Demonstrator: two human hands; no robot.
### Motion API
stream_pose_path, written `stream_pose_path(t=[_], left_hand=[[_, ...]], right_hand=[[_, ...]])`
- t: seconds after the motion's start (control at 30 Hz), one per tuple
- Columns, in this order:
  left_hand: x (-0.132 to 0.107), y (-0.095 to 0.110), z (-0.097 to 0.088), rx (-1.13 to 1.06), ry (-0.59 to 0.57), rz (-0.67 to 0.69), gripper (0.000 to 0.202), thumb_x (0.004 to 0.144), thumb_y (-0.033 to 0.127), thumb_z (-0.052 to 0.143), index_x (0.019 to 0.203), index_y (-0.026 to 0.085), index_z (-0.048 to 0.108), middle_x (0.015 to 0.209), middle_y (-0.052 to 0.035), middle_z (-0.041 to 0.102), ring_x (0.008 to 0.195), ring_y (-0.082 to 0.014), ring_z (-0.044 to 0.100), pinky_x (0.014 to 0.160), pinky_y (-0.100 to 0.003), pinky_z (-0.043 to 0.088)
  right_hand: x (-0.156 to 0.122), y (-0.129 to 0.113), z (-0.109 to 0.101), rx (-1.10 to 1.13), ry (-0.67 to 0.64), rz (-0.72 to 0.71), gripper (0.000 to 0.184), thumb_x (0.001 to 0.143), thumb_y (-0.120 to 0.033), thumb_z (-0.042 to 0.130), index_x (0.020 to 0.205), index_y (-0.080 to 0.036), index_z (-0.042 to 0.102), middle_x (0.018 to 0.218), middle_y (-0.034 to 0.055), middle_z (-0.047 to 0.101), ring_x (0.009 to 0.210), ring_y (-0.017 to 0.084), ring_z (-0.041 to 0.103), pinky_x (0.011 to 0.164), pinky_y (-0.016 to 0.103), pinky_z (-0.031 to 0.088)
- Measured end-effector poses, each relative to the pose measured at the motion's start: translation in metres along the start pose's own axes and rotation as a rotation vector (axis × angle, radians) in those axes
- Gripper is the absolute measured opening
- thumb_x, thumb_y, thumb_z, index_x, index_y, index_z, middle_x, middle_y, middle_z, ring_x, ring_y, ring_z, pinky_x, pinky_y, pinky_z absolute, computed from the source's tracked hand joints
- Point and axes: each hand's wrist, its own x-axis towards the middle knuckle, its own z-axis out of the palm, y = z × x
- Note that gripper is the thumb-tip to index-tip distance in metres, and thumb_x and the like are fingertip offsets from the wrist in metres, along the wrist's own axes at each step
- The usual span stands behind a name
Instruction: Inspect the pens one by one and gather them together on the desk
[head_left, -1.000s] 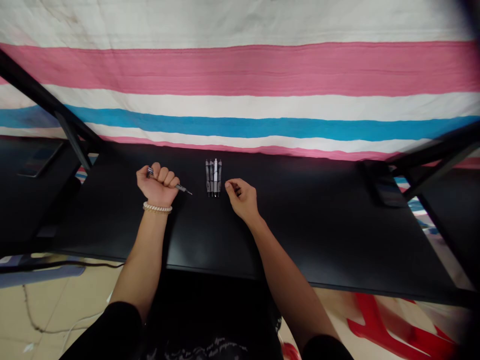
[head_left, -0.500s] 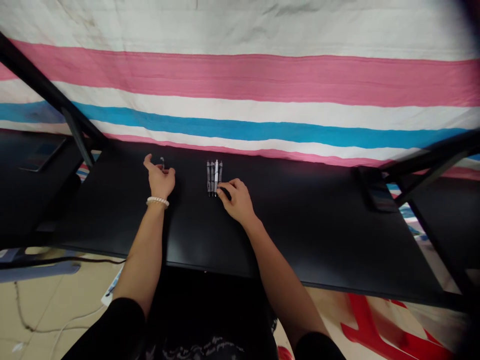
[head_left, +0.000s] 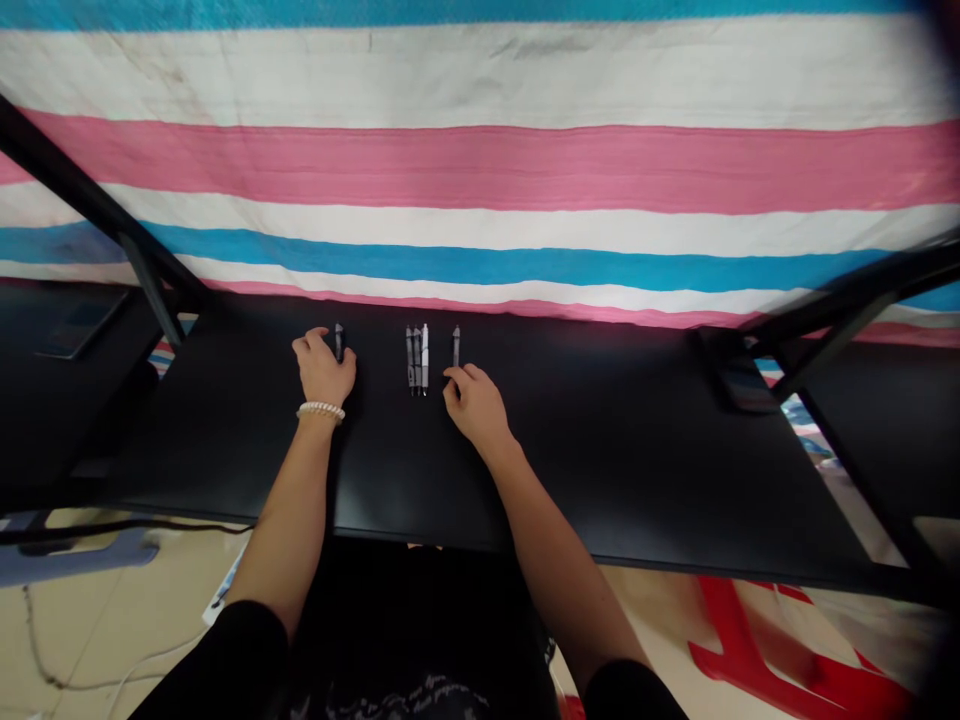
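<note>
My left hand (head_left: 324,372), with a white coiled band at the wrist, is closed round the lower part of a dark pen (head_left: 339,338). The pen's upper end sticks out between thumb and fingers, pointing to the far side of the black table (head_left: 397,460). A grey-and-black pen (head_left: 456,345) stands out from the pinched fingers of my right hand (head_left: 478,402), which cover its near end. Between the hands, a white pen (head_left: 425,358) lies at the right side of a tight row of dark pens (head_left: 413,360), all parallel.
A dark phone-like object (head_left: 739,372) lies at the table's right end. On the left, another flat device (head_left: 84,325) rests on a neighbouring black surface. Black slanted frame bars (head_left: 97,200) flank the table, and a striped cloth (head_left: 480,170) hangs along its far edge.
My right hand has drawn the rightmost dark pen away to the right of the row. The left hand has turned its pen more upright in view and come slightly nearer. The view has shifted a little.
</note>
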Motion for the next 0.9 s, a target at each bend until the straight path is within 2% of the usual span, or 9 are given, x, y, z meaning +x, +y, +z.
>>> stream_pose_path(t=[0.17,0.27,0.33,0.4,0.5,0.57,0.67,0.77,0.9], left_hand=[[-0.001,0.011,-0.001,-0.155,0.058,0.053,0.035,0.073,0.009,0.071,0.105,0.017,0.058,0.121,-0.0155,0.050,0.103,-0.0275,0.063,0.101,-0.049,0.049],[-0.007,0.025,0.003,-0.322,0.080,0.071,0.029,0.077,0.013,0.072,0.101,0.019,0.058,0.110,-0.0102,0.058,0.091,-0.0208,0.064,0.090,-0.040,0.054],[-0.015,0.036,0.008,-0.537,0.005,0.036,0.029,0.079,0.018,0.073,0.103,0.021,0.057,0.101,-0.0062,0.063,0.081,-0.0163,0.066,0.077,-0.032,0.056],[-0.025,0.046,0.014,-0.778,-0.147,-0.041,0.032,0.081,0.025,0.076,0.107,0.021,0.056,0.095,-0.0049,0.068,0.074,-0.0148,0.069,0.070,-0.028,0.056],[-0.037,0.059,0.020,-1.023,-0.367,-0.183,0.042,0.080,0.038,0.080,0.112,0.019,0.059,0.096,-0.0091,0.074,0.079,-0.0180,0.074,0.072,-0.029,0.059],[-0.040,0.064,0.020,-1.104,-0.456,-0.245,0.046,0.079,0.046,0.080,0.110,0.018,0.062,0.096,-0.0104,0.076,0.081,-0.0189,0.076,0.072,-0.030,0.061],[-0.040,0.066,0.015,-1.180,-0.509,-0.258,0.039,0.079,0.049,0.080,0.098,0.020,0.064,0.090,-0.0067,0.075,0.078,-0.0165,0.075,0.069,-0.027,0.061],[-0.039,0.067,0.011,-1.238,-0.536,-0.241,0.036,0.081,0.050,0.078,0.098,0.023,0.062,0.087,-0.0028,0.073,0.079,-0.0153,0.074,0.069,-0.026,0.061],[-0.040,0.070,0.012,-1.226,-0.531,-0.230,0.040,0.078,0.054,0.079,0.093,0.021,0.062,0.086,-0.0022,0.073,0.079,-0.0157,0.074,0.069,-0.027,0.062]], right_hand=[[0.001,0.003,-0.001,0.014,0.008,0.053,0.016,0.091,-0.025,0.052,0.094,-0.018,0.067,0.088,0.0094,0.063,0.075,0.021,0.058,0.071,0.034,0.047],[0.002,0.005,-0.001,0.108,0.076,0.116,0.014,0.089,-0.021,0.051,0.091,-0.020,0.065,0.082,0.0061,0.062,0.068,0.018,0.056,0.068,0.032,0.047],[0.001,0.004,0.000,0.203,0.161,0.165,0.013,0.089,-0.024,0.052,0.091,-0.020,0.065,0.077,0.0045,0.061,0.067,0.017,0.057,0.067,0.032,0.048],[0.000,0.001,0.002,0.339,0.211,0.186,0.014,0.090,-0.029,0.055,0.094,-0.020,0.066,0.076,0.0040,0.063,0.067,0.017,0.059,0.065,0.032,0.050],[-0.003,-0.010,0.004,0.625,0.154,0.187,0.023,0.090,-0.039,0.060,0.102,-0.021,0.068,0.083,0.0039,0.066,0.064,0.015,0.061,0.059,0.029,0.052],[-0.004,-0.017,0.004,0.782,0.087,0.184,0.026,0.089,-0.044,0.063,0.101,-0.021,0.070,0.082,0.0028,0.067,0.061,0.013,0.061,0.055,0.027,0.051],[-0.003,-0.023,0.002,0.898,0.048,0.175,0.029,0.088,-0.048,0.066,0.097,-0.021,0.072,0.077,0.0013,0.068,0.062,0.012,0.061,0.056,0.026,0.049],[-0.001,-0.024,-0.002,0.948,0.036,0.191,0.033,0.088,-0.052,0.067,0.095,-0.020,0.072,0.070,-0.0003,0.066,0.057,0.010,0.057,0.053,0.024,0.046],[0.000,-0.023,-0.005,0.960,-0.082,0.258,0.046,0.091,-0.060,0.059,0.075,-0.019,0.068,0.057,-0.0027,0.059,0.041,0.007,0.047,0.042,0.022,0.038]])
